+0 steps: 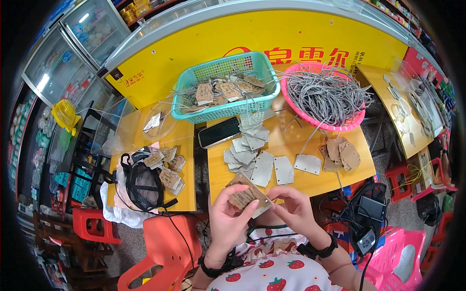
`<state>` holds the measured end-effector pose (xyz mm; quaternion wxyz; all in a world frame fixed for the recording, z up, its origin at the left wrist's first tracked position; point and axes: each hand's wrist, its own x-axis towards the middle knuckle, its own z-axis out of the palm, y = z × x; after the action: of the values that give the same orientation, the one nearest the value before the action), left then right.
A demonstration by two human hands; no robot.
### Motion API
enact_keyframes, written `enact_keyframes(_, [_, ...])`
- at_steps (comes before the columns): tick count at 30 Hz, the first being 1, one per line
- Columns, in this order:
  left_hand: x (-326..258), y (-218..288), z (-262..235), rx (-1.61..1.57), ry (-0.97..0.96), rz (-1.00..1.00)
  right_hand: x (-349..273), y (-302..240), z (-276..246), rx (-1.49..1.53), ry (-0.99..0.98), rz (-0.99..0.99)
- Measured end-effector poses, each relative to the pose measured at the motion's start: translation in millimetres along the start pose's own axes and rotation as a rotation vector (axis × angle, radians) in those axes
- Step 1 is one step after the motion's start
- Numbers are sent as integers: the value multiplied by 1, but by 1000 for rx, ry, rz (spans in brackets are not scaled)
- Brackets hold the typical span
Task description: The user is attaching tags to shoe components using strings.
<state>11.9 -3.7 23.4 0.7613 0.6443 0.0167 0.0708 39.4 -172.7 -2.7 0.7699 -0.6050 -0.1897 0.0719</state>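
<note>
Head view: left hand [230, 206] grips a brown-and-grey cardboard card stack [245, 198] at the table's near edge; right hand [293, 208] has fingertips curled at its right corner, can't tell if pinching. Beyond, on wooden table [306, 183]: grey cards [263, 168], smartphone [219, 132], teal basket [223, 114], pink basket [347, 127] of grey cords [323, 94].

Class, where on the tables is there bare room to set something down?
Bare wood lies between the column of pale tags and the pink basket, and in a strip along the right edge of the left table. Crowded: around the teal basket and phone, and around the black mesh item and brown tags.
</note>
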Motion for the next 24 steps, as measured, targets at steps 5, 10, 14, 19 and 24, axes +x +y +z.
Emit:
enact_keyframes(5, [-2, 3, 4, 101, 46, -17, 2, -1, -8, -350, -24, -246])
enact_keyframes(10, [-5, 1, 3, 285, -8, 22, -3, 2, -10, -378, -32, -159])
enact_keyframes(14, [0, 0, -10, 416, 62, 204, 2, -7, -10, -333, -60, -188])
enact_keyframes(19, [10, 12, -50, 228, 353, 274, 3, -19, -26, -311, -83, -229])
enact_keyframes(24, [17, 17, -80, 252, 528, 452, -8, -23, -42, -75, -133, 11])
